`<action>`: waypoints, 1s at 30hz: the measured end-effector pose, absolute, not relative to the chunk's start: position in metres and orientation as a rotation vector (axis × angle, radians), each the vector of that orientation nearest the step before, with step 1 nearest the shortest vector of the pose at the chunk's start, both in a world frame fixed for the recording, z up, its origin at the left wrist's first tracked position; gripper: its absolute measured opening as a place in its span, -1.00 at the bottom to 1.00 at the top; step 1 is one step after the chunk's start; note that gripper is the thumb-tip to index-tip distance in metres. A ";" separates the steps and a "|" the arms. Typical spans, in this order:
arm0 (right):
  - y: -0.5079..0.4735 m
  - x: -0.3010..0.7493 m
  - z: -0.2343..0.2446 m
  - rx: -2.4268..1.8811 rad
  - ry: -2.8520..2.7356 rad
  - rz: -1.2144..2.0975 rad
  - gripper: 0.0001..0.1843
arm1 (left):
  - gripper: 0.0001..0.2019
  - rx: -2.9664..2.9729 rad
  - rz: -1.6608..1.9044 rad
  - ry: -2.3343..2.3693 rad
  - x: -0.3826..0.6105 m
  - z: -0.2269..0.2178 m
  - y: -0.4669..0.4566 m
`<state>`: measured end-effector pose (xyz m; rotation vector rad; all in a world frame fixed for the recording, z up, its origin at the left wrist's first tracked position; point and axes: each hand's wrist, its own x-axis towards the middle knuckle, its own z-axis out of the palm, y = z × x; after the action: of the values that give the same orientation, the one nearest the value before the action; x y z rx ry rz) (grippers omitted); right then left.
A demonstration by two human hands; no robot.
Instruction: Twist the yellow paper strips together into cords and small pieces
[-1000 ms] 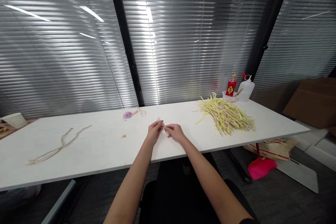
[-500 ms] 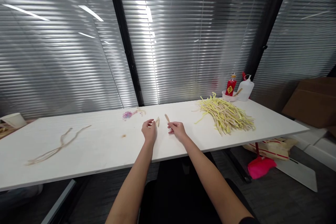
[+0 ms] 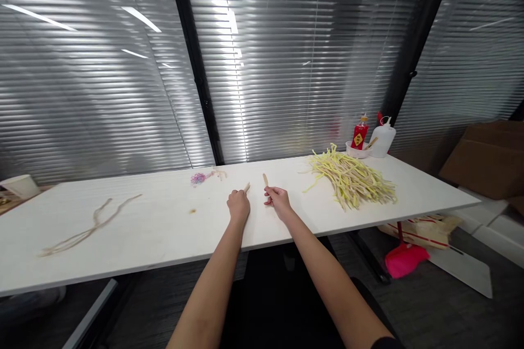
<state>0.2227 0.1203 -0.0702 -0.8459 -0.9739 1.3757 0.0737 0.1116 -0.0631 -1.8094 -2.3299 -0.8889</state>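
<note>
My left hand (image 3: 238,206) is closed low over the white table (image 3: 164,223), its fingers around a short tan strip (image 3: 246,187) whose tip sticks out past them. To its right, my right hand (image 3: 279,202) pinches a small flat wooden stick (image 3: 265,179), which points up and away from me. The hands are a short gap apart, and the stick does not touch the strip. Farther right lies a big pile of yellow-and-tan strands (image 3: 352,177).
Long tan strands (image 3: 96,224) lie at the left. A bundle of pink and purple bands (image 3: 198,179) is near the back edge. At the back right stand a red bottle (image 3: 359,135) in a shallow bowl (image 3: 357,152) and a white squeeze bottle (image 3: 383,139).
My left hand has turned over and its fingers have closed around the tan strip. My right hand, still pinching the stick, has moved slightly forward.
</note>
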 end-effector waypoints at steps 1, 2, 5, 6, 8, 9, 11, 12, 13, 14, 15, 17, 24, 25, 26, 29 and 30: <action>0.121 0.222 -0.071 -0.856 -0.988 1.358 -0.62 | -0.67 -1.835 -0.986 -2.315 0.072 -0.062 0.111; 0.121 0.222 -0.072 -0.868 -1.009 1.338 -0.61 | -0.68 -1.857 -1.128 -2.290 0.071 -0.061 0.110; 0.119 0.220 -0.073 -0.915 -1.136 1.278 -0.56 | -0.71 -1.884 -1.742 -2.168 0.067 -0.057 0.107; 0.118 0.220 -0.073 -0.931 -1.193 1.257 -0.54 | -0.69 -1.897 -1.958 -2.110 0.067 -0.055 0.105; 0.117 0.219 -0.074 -0.953 -1.282 1.212 -0.53 | -0.64 -1.950 -2.330 -1.993 0.067 -0.053 0.103; 0.116 0.219 -0.073 -0.954 -1.297 1.196 -0.53 | -0.62 -1.988 -2.483 -1.937 0.068 -0.052 0.102; 0.116 0.218 -0.073 -0.928 -1.280 1.197 -0.56 | -0.61 -2.072 -2.710 -1.853 0.071 -0.051 0.100; 0.116 0.218 -0.073 -0.899 -1.261 1.217 -0.57 | -0.61 -2.139 -2.770 -1.822 0.073 -0.050 0.098; 0.116 0.218 -0.072 -0.865 -1.242 1.242 -0.57 | -0.63 -2.229 -2.791 -1.795 0.075 -0.050 0.097; 0.116 0.218 -0.072 -0.830 -1.226 1.267 -0.56 | -0.64 -2.328 -2.780 -1.775 0.076 -0.049 0.096; 0.116 0.218 -0.072 -0.798 -1.219 1.282 -0.56 | -0.65 -2.420 -2.744 -1.767 0.077 -0.049 0.095; 0.116 0.219 -0.071 -0.758 -1.226 1.272 -0.60 | -0.67 -2.530 -2.663 -1.809 0.078 -0.048 0.093; 0.112 0.223 -0.065 -0.746 -1.260 1.249 -0.64 | -0.67 -2.753 -2.407 -1.958 0.077 -0.050 0.092; 0.112 0.223 -0.064 -0.734 -1.254 1.272 -0.63 | -0.68 -2.792 -2.379 -1.947 0.077 -0.050 0.092; 0.111 0.223 -0.063 -0.718 -1.245 1.299 -0.63 | -0.69 -2.834 -2.348 -1.933 0.076 -0.050 0.092; 0.110 0.225 -0.059 -0.663 -1.227 1.368 -0.63 | -0.67 -2.949 -2.272 -1.878 0.076 -0.049 0.091; 0.110 0.225 -0.059 -0.648 -1.230 1.384 -0.63 | -0.67 -2.986 -2.246 -1.858 0.076 -0.049 0.091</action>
<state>0.2252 0.1096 -0.0585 -0.6479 -1.2303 1.3843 0.0762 0.0909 -0.0486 -2.9861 -1.8582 -2.2463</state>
